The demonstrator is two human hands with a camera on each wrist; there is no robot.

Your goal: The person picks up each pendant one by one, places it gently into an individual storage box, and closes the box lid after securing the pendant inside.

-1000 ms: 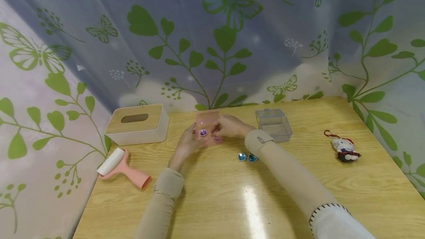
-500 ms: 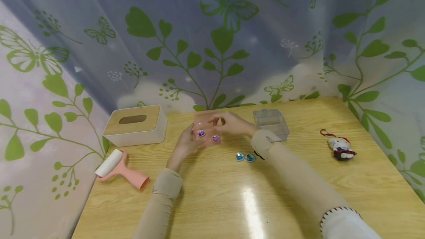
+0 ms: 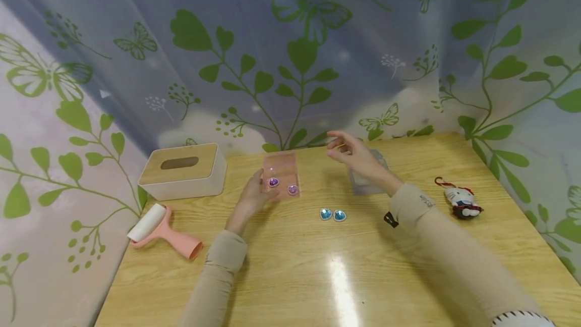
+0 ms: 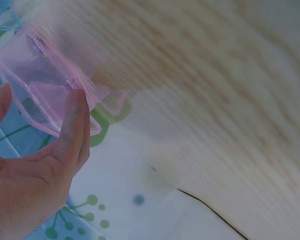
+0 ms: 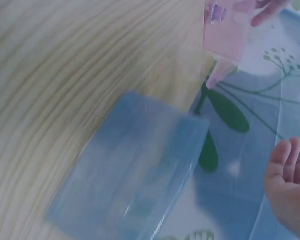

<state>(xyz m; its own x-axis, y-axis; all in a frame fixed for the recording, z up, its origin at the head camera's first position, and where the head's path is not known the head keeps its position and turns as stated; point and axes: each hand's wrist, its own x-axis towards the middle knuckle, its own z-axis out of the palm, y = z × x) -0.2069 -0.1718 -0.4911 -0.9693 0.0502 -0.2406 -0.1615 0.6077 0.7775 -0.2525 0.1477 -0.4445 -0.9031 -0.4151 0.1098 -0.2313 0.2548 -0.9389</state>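
Observation:
A see-through pink box stands near the table's back edge with two purple gems in it: a left one and a right one. My left hand holds the box at its left side; the left wrist view has the box between thumb and fingers. My right hand is raised over a clear bluish box, fingers loosely bent, nothing in them, hiding part of that box. Two blue heart-shaped gems, a left one and a right one, lie side by side on the table in front.
On the left stand a white tissue box with a wooden top and a pink-handled lint roller. A white cat-figure keychain lies at the right. Behind the table hangs a patterned curtain.
My right hand has left the pink box and moved right over the clear box, uncovering the right purple gem, which lies in the pink box. My left hand stays at the pink box.

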